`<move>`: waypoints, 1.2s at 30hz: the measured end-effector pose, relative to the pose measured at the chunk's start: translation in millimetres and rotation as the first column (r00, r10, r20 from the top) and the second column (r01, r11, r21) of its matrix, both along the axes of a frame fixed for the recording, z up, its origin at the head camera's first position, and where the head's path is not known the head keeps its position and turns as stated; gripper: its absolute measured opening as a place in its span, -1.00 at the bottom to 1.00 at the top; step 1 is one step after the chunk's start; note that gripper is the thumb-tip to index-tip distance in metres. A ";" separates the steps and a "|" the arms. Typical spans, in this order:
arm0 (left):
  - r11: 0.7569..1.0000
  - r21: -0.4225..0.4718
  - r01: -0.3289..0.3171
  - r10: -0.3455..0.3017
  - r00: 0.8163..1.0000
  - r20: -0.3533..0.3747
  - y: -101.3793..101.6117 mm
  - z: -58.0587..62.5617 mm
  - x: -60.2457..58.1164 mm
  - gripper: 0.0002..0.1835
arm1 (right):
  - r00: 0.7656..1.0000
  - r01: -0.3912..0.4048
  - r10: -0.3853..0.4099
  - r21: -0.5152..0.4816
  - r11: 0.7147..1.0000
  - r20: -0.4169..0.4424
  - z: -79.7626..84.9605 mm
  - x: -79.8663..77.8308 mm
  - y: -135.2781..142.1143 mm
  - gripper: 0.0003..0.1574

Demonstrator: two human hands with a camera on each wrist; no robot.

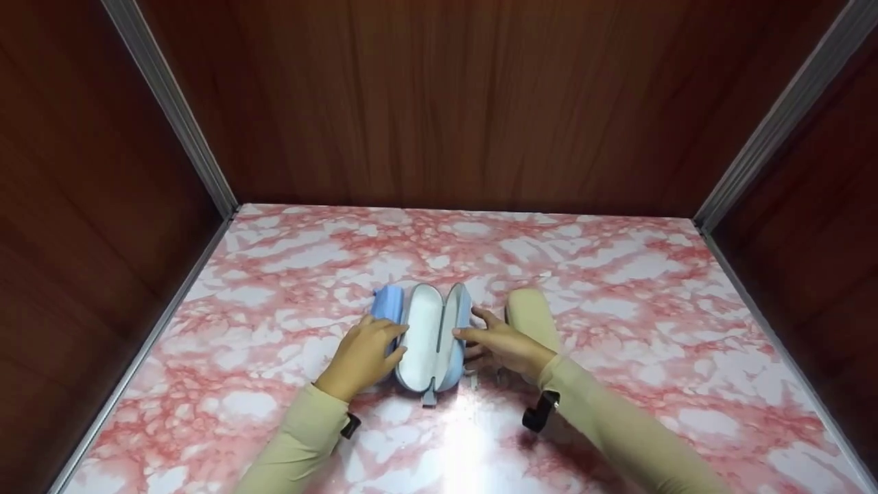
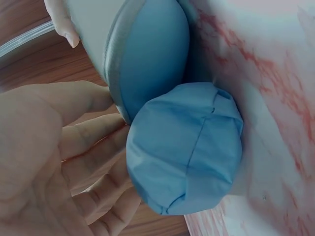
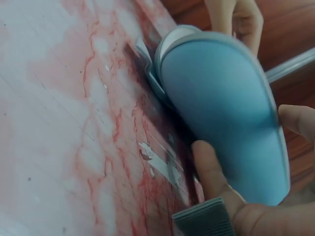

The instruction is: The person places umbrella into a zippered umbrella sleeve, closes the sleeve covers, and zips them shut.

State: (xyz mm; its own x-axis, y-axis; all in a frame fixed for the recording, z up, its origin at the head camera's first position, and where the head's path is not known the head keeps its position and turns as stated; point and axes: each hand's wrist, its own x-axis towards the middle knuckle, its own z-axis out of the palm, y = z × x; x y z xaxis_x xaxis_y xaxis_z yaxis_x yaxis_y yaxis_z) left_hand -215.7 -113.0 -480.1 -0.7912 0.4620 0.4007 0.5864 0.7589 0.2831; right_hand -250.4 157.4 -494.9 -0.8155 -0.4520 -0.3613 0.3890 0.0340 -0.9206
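Observation:
A light blue glasses case (image 1: 424, 336) stands spread open on the table, its white lining facing up and a small strap at the near end. At its left rim are the thumb and fingertips of my left hand (image 1: 365, 353), the fingers fairly straight and reaching over a blue fabric roll (image 2: 184, 150) beside the case. My right hand (image 1: 506, 343) grips the case's right half, with the thumb at the rim and another finger on the smooth blue outside (image 3: 221, 93).
Just right of my right hand lies a beige case (image 1: 531, 312), partly hidden by the hand and wrist. The table (image 1: 309, 254) has a red and white marbled top. Dark wood panels (image 1: 425, 103) with metal corner posts enclose it at the back and sides.

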 end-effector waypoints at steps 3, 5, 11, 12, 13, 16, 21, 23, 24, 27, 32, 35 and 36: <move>1.000 0.006 0.002 -0.002 1.000 -0.002 0.1 -1.1 -0.2 -0.68 | 1.000 0.002 -0.002 -0.008 1.000 0.007 -1.5 0.6 -1.4 0.24; 1.000 0.014 0.002 -0.002 1.000 0.002 0.3 -1.5 -0.4 -0.69 | 1.000 0.005 -0.004 -0.027 1.000 0.017 -2.6 0.9 -2.2 0.20; 1.000 -0.001 -0.004 0.004 1.000 0.014 -0.1 -3.8 0.1 -0.69 | 0.998 0.008 0.000 -0.128 0.992 0.068 -6.0 -0.7 -2.0 0.17; 1.000 -0.003 -0.003 0.003 1.000 0.012 -0.2 -4.2 0.1 -0.69 | 0.997 0.005 0.005 -0.142 0.990 0.073 -6.2 -0.9 -1.7 0.17; 1.000 -0.004 -0.002 0.002 1.000 0.010 -0.2 -4.4 0.2 -0.69 | 0.997 0.000 0.012 -0.154 0.988 0.075 -6.3 -0.8 -1.3 0.17; 1.000 -0.011 0.003 -0.003 1.000 0.000 -0.1 -4.5 -0.1 -0.68 | 0.997 -0.014 0.026 -0.171 0.985 0.071 -7.0 -0.9 -0.1 0.18; 1.000 -0.007 0.008 -0.008 1.000 0.008 -0.5 -4.7 -1.7 -0.66 | 0.998 -0.003 0.014 -0.188 0.982 0.054 -6.5 0.1 -0.1 0.21; 1.000 0.030 0.000 -0.001 1.000 0.022 -1.1 -5.3 -2.8 -0.64 | 0.998 0.004 0.007 -0.193 0.981 0.055 -5.9 0.5 -0.5 0.21; 0.998 0.057 -0.011 0.009 0.999 0.038 -1.4 -5.5 -3.4 -0.62 | 0.998 0.006 0.005 -0.195 0.981 0.055 -5.9 0.4 -0.4 0.21; 0.985 0.143 -0.094 0.083 0.993 0.080 -2.5 -6.0 -6.6 -0.52 | 0.999 0.007 0.004 -0.199 0.980 0.050 -6.5 -0.3 -0.1 0.20; 0.930 0.224 -0.293 0.232 0.937 0.262 -7.3 -4.2 -12.7 -0.23 | 0.999 0.022 -0.012 -0.190 0.982 0.053 -6.4 -1.7 1.1 0.22; 0.901 0.243 -0.359 0.243 0.883 0.402 -11.7 -2.8 -16.1 -0.09 | 0.999 0.030 -0.022 -0.180 0.983 0.049 -5.2 -1.5 1.7 0.23; 0.896 0.244 -0.371 0.240 0.868 0.435 -13.0 -2.7 -17.1 -0.07 | 0.999 0.032 -0.024 -0.179 0.983 0.048 -4.8 -1.5 1.9 0.24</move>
State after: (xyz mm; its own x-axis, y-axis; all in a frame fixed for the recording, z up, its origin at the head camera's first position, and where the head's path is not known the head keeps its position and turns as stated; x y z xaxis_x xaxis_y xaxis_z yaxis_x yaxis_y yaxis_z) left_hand -232.7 -126.0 -482.9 -0.9905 0.0745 0.1155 0.1338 0.7154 0.6858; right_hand -251.9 159.3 -499.6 -0.8135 -0.4899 -0.3133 0.4291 -0.1421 -0.8920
